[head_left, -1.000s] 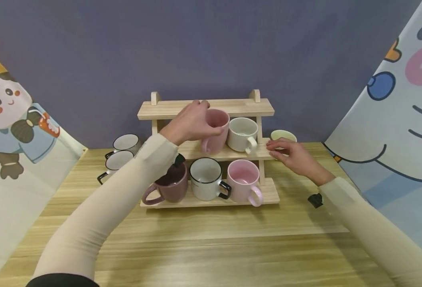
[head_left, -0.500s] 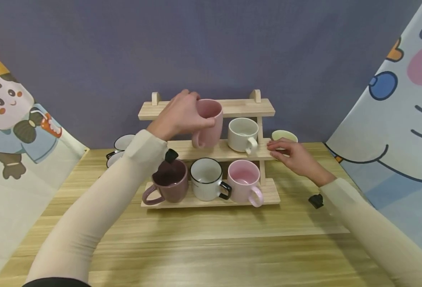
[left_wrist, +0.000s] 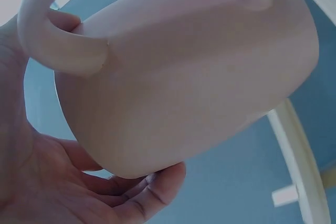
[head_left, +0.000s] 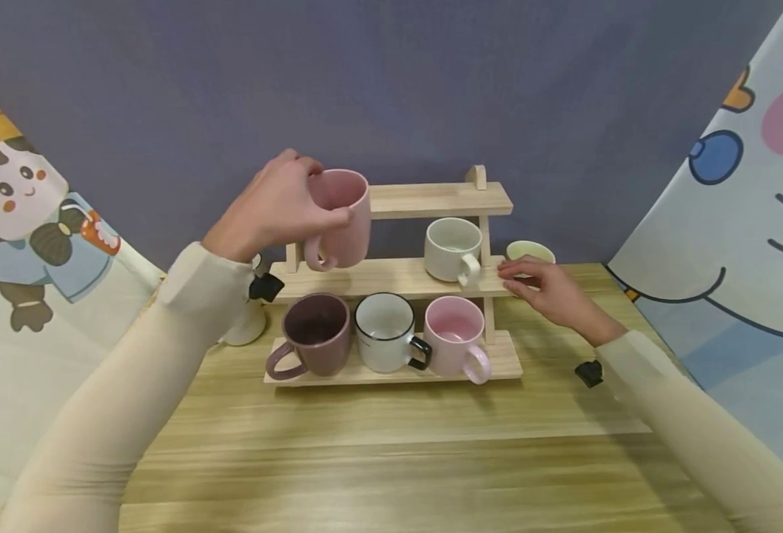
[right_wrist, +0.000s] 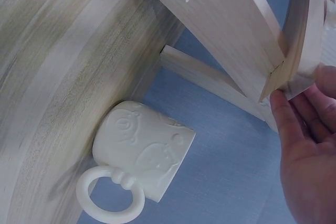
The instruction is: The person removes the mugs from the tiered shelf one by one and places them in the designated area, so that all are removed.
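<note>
My left hand [head_left: 274,211] grips a tall pink mug [head_left: 351,229] by its rim, thumb in front, at the left part of a wooden three-tier shelf [head_left: 385,275]. In the left wrist view the mug [left_wrist: 184,87] shows its side and handle, with the fingers [left_wrist: 157,192] round its rim. My right hand [head_left: 551,295] holds the right end of the middle board; the right wrist view shows thumb and fingers pinching that board [right_wrist: 310,40]. A white mug [head_left: 454,252] stands on the same tier, at the right.
On the bottom tier stand a plum mug [head_left: 317,337], a black-rimmed white mug [head_left: 383,344] and a light pink mug [head_left: 454,337]. A cream embossed mug [right_wrist: 147,150] stands behind the right hand. Another white mug [head_left: 245,326] is partly hidden by the left arm.
My left hand has raised the tall pink mug from beside the white mug and carried it left along the middle tier. The right hand has stayed on the board's end.
</note>
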Available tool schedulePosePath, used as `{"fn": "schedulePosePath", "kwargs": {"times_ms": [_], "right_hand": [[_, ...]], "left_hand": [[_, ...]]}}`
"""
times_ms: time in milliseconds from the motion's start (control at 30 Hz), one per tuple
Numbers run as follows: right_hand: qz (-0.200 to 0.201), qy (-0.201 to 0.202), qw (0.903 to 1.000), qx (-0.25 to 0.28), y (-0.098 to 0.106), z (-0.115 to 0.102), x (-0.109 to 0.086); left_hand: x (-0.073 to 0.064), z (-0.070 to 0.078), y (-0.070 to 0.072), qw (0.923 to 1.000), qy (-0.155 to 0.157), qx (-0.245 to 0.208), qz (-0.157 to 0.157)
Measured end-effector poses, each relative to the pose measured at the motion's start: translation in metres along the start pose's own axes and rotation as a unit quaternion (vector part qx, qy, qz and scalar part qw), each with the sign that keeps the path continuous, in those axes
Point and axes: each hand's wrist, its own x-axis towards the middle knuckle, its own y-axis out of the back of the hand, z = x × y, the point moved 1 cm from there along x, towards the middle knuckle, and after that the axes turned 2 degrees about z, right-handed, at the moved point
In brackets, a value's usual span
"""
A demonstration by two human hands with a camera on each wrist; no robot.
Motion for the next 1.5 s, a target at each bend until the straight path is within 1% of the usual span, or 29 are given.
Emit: {"fn": "schedulePosePath", "kwargs": {"times_ms": [33,100,133,233,300,333,400,500,733,833,933,1067,1133,1267,1367,1500], "right_hand": [[0.000,0.002,1.0000,0.001,0.000,0.000,0.000],[0.002,0.004,1.0000,0.003,-0.003,0.009,0.000],[0.002,0.006,1.0000,0.002,-0.003,0.010,0.000],[0.002,0.006,1.0000,0.003,-0.006,0.025,0.001],[0.000,0.003,1.0000,0.003,-0.008,0.033,0.001],[-0.002,0.002,1.0000,0.003,-0.008,0.033,0.001],[-0.003,0.000,1.0000,0.005,-0.009,0.041,0.000],[-0.002,-0.005,1.0000,0.000,-0.009,0.043,0.000],[-0.003,-0.015,0.9998,-0.013,-0.007,0.043,0.000],[-0.003,-0.017,0.9997,-0.015,-0.007,0.043,0.000],[-0.005,-0.020,0.9996,-0.020,-0.007,0.044,0.000],[-0.010,-0.028,0.9993,-0.025,-0.008,0.045,0.000],[-0.012,-0.026,0.9993,-0.026,-0.008,0.045,0.001],[-0.013,-0.018,0.9995,-0.023,-0.008,0.045,0.001],[-0.010,-0.018,0.9996,-0.021,-0.008,0.046,0.002],[-0.011,-0.023,0.9994,-0.024,-0.008,0.045,0.002]], "left_hand": [[-0.003,-0.003,0.004,1.0000,0.005,-0.002,0.000],[-0.009,-0.010,0.011,0.9999,0.011,-0.007,0.005],[-0.013,-0.013,0.015,0.9998,0.016,-0.010,0.008],[-0.022,-0.022,0.025,0.9993,0.026,-0.020,0.016],[-0.028,-0.027,0.030,0.9990,0.032,-0.023,0.022],[-0.031,-0.030,0.032,0.9989,0.036,-0.022,0.022],[-0.037,-0.035,0.036,0.9989,0.035,-0.017,0.026],[-0.047,-0.045,0.037,0.9991,0.033,-0.009,0.025],[-0.072,-0.075,0.034,0.9995,0.015,0.012,0.027],[-0.081,-0.088,0.034,0.9995,0.007,0.020,0.022],[-0.090,-0.100,0.034,0.9996,0.008,0.026,0.009],[-0.102,-0.116,0.029,0.9994,0.008,0.033,-0.009],[-0.108,-0.125,0.025,0.9991,0.010,0.036,-0.019],[-0.120,-0.143,0.016,0.9990,0.010,0.033,-0.029],[-0.126,-0.156,0.005,0.9992,-0.016,0.027,-0.025],[-0.132,-0.174,-0.016,0.9981,-0.055,0.021,-0.018]]}}
